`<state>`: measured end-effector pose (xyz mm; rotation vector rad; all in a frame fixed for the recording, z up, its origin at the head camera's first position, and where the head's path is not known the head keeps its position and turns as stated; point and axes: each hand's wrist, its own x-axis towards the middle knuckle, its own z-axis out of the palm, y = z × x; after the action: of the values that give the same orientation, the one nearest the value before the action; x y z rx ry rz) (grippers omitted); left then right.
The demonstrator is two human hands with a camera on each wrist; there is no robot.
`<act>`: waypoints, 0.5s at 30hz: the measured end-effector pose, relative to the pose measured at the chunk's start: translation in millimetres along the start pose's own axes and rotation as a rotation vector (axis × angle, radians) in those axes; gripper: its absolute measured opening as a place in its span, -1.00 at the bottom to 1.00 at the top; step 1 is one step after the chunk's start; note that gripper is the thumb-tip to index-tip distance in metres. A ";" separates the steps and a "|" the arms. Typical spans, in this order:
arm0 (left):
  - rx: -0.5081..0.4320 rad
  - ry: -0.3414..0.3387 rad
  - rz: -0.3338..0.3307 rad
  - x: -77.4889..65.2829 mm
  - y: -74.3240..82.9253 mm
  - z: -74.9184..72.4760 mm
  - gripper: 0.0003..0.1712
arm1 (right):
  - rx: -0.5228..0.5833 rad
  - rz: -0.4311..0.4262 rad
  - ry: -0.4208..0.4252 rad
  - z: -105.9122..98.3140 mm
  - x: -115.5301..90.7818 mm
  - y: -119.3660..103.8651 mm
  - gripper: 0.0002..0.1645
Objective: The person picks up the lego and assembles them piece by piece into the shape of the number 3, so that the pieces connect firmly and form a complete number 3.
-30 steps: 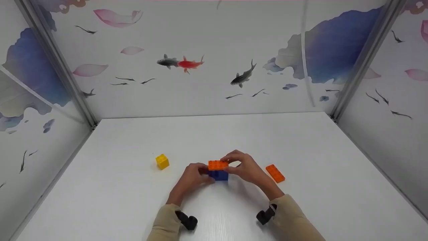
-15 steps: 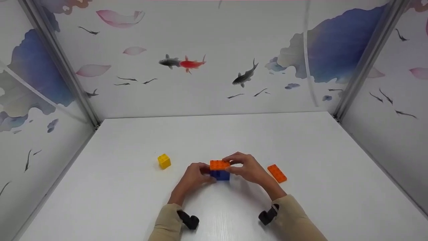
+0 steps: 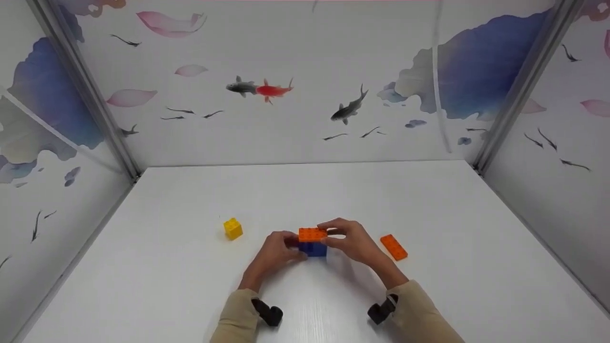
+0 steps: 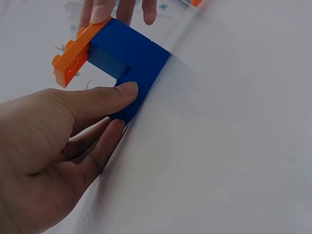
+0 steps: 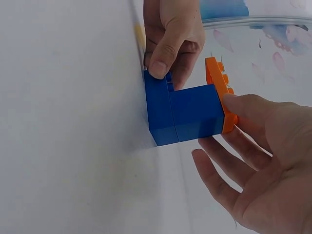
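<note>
Two blue building bricks are stacked in an L shape on the white table: a longer lower brick and a shorter upper brick at its right end. A thin orange building plate lies across the upper brick, its left part overhanging with free room beneath. My left hand pinches the lower blue brick's left end between thumb and fingers. On the other side, my right hand holds the right end of the orange plate, with the thumb on its edge. The remaining right fingers reach beside the upper brick.
A small yellow brick sits to the left, beyond the left hand. Another orange plate lies flat to the right of the right forearm. White walls printed with fish and petals enclose the table at the back and sides.
</note>
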<state>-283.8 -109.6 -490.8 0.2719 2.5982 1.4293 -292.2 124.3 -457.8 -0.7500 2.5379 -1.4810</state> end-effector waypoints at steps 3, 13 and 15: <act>0.000 0.002 0.012 0.8 0.8 -0.5 -0.51 | 0.014 0.003 0.002 -0.6 0.2 0.9 -0.61; 0.007 0.008 0.007 1.9 -2.0 -1.5 -0.48 | 0.048 0.070 -0.014 1.2 2.4 9.3 -0.50; -0.006 0.007 0.005 1.1 -2.9 -1.5 -0.49 | 0.060 0.104 -0.023 3.2 2.4 11.3 -0.45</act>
<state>-285.4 -112.1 -492.6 0.2728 2.6001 1.4414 -297.3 125.2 -468.5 -0.6127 2.4632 -1.4982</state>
